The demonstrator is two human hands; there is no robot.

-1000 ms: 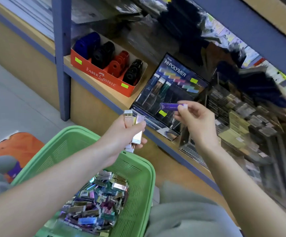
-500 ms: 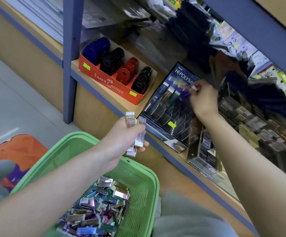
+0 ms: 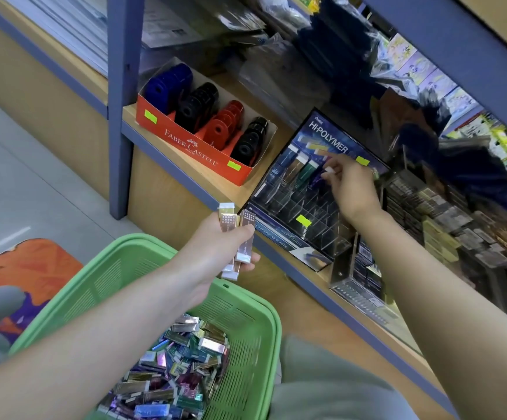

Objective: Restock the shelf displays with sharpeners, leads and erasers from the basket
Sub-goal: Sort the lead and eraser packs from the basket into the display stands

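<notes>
- Where the green basket (image 3: 143, 247) sits low on my left, loose packs (image 3: 170, 374) are heaped inside it.
- A red sharpener box (image 3: 191, 147) stands on the shelf (image 3: 237, 190), just left of the display (image 3: 300, 207).
- My left grip (image 3: 219, 247) is clamped on a small bundle (image 3: 237, 234) above the basket's far rim.
- My right grip (image 3: 352, 189) is at the display's top row, fingertips at a purple pack (image 3: 317, 181) in its slot; pinching or loose, I cannot tell.

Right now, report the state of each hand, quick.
Left hand: closed around a few lead cases.
Right hand: fingertips pinching a purple lead case at the Hi-Polymer display.
</notes>
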